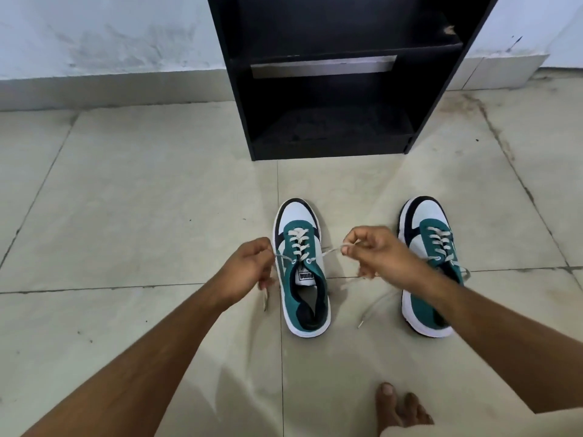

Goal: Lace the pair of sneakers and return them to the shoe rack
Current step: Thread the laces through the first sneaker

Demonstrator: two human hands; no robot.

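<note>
Two green, white and black sneakers stand on the tiled floor, toes toward the black shoe rack (435,99). The left sneaker (301,269) is between my hands, its white lace crossed through the eyelets. My left hand (244,271) pinches the lace's left end, pulled out sideways. My right hand (378,255) pinches the right end (331,250), whose loose tail trails on the floor. The right sneaker (424,247) is laced and stands behind my right wrist, which hides part of it.
The shoe rack's two visible shelves hold nothing, and it stands against a pale wall (110,36). A bare foot (400,408) rests on the floor at the bottom right. Open tiled floor (126,200) lies to the left.
</note>
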